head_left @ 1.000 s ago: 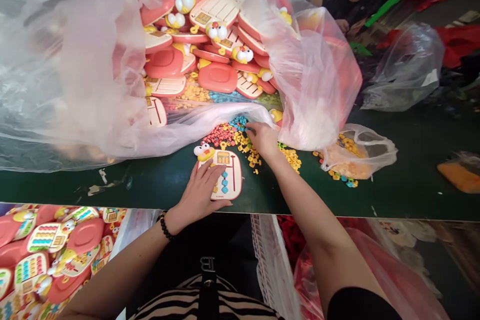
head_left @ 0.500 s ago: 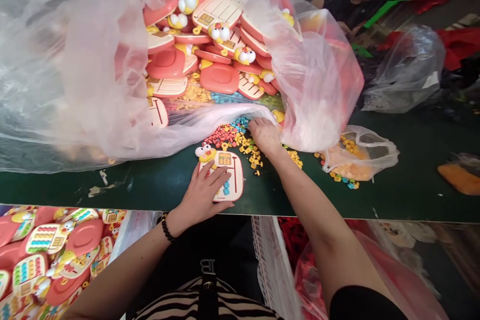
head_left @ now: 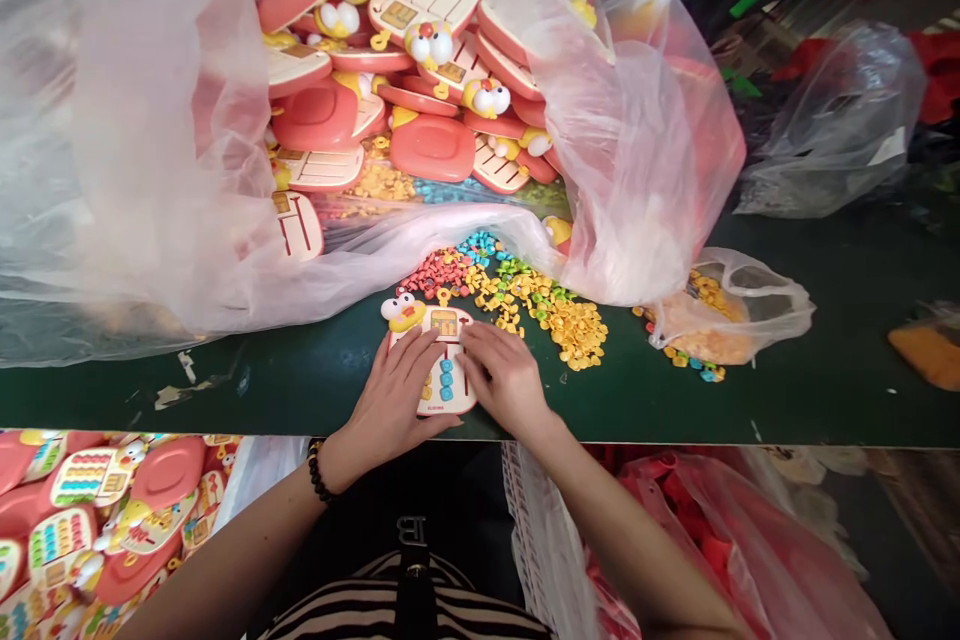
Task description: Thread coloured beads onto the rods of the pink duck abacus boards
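A cream toy board with a red rim and a big-eyed yellow head lies on the green table. Blue and yellow pieces sit in its slots. My left hand rests over its left side, fingers spread across the surface. At the board's upper right is my right hand, its fingers bent together at the slots; whatever they hold is too small to make out. Behind the board lie small red pieces, blue pieces and yellow pieces, with some green ones among them.
A large clear bag of toy boards with bare slots fills the table's back. To the right, a small bag holds yellow pieces. Boards with coloured pieces lie below the table edge at left. The green table ends near my waist.
My right hand has moved from the loose pieces down and left onto the board. My left hand is still on the board. The view has shifted slightly.
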{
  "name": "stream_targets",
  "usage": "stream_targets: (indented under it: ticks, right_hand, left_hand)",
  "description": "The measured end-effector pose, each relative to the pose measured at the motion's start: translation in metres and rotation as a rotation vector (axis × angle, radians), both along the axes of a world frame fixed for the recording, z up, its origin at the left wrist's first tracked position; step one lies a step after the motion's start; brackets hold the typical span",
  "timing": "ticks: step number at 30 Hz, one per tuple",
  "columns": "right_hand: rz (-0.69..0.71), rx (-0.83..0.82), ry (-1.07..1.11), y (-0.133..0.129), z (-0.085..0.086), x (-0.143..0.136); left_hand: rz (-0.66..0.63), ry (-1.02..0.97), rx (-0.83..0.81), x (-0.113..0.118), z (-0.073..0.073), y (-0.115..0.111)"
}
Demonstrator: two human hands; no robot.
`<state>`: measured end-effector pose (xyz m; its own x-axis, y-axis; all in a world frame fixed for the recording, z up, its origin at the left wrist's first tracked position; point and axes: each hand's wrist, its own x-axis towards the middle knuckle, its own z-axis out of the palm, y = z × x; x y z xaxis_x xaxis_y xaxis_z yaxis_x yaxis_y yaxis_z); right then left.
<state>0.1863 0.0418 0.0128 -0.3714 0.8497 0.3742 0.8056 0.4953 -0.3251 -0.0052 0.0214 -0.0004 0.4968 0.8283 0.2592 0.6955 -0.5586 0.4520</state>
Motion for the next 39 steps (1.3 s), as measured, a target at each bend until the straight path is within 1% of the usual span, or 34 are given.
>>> stream_targets:
  ticks: [4, 6, 8, 9, 11, 12, 13, 15, 17, 18, 20, 22, 24, 26, 28, 31, 34, 35, 36, 38, 39]
  right_hand:
    - [0.059, -0.034, 0.047, -0.020, -0.005, -0.012]
    - [0.113, -0.069, 0.066, -0.022, -0.006, -0.012]
    - [0.106, -0.068, 0.108, -0.017, -0.004, -0.002]
    - [0.057, -0.035, 0.126, -0.012, -0.002, 0.006]
    - [-0.124, 0.075, 0.117, 0.000, 0.001, 0.028]
    - [-0.225, 0.127, 0.072, 0.008, 0.002, 0.040]
    - [-0.301, 0.145, 0.002, 0.015, 0.003, 0.051]
    - [-0.358, 0.114, -0.142, 0.027, 0.004, 0.068]
    - [-0.362, 0.077, -0.207, 0.034, 0.005, 0.075]
    - [-0.366, 0.078, -0.190, 0.035, 0.007, 0.074]
    - [-0.385, 0.104, -0.053, 0.035, 0.009, 0.063]
    - [-0.362, 0.098, 0.158, 0.033, 0.011, 0.043]
    - [-0.254, 0.035, 0.317, 0.032, 0.010, 0.021]
    - [-0.115, -0.025, 0.320, 0.033, 0.005, 0.002]
    - [-0.041, -0.046, 0.218, 0.032, 0.001, -0.008]
    - [-0.011, -0.047, 0.102, 0.021, 0.001, -0.007]
    - [0.081, -0.110, 0.146, 0.012, 0.011, 0.010]
    - [0.071, -0.125, 0.178, 0.013, 0.014, 0.017]
    - [0.025, -0.125, 0.198, 0.016, 0.017, 0.024]
    - [-0.131, -0.085, 0.174, 0.031, 0.021, 0.036]
    - [-0.178, -0.076, 0.118, 0.040, 0.021, 0.040]
  left_hand:
    - [0.024, 0.014, 0.014, 0.002, -0.002, 0.000]
    - [0.024, 0.039, 0.016, 0.003, -0.001, 0.000]
    - [0.021, 0.064, 0.017, 0.004, 0.000, 0.000]
    - [0.013, 0.075, 0.020, 0.004, 0.001, 0.000]
    - [-0.007, 0.091, 0.029, 0.003, 0.002, 0.000]
    - [-0.015, 0.096, 0.032, 0.003, 0.002, 0.000]
    - [-0.020, 0.099, 0.033, 0.003, 0.002, 0.000]
    - [-0.018, 0.100, 0.029, 0.002, 0.002, 0.000]
    - [-0.013, 0.096, 0.027, 0.001, 0.002, 0.000]
    - [-0.012, 0.093, 0.025, 0.001, 0.002, 0.000]
    - [-0.009, 0.087, 0.020, 0.001, 0.002, 0.000]
    - [-0.007, 0.085, 0.019, 0.002, 0.002, -0.001]
    - [-0.003, 0.087, 0.028, 0.003, 0.002, -0.001]
    - [0.002, 0.092, 0.039, 0.003, 0.002, -0.001]
    - [0.003, 0.093, 0.044, 0.004, 0.002, 0.000]
    - [-0.003, 0.084, 0.044, 0.004, 0.002, 0.001]
    - [0.004, 0.069, 0.047, 0.004, 0.002, 0.001]
    - [0.006, 0.068, 0.048, 0.004, 0.002, 0.001]
    - [0.007, 0.069, 0.049, 0.003, 0.002, 0.001]
    - [0.006, 0.072, 0.050, 0.003, 0.002, 0.001]
    - [0.006, 0.075, 0.049, 0.004, 0.003, 0.001]
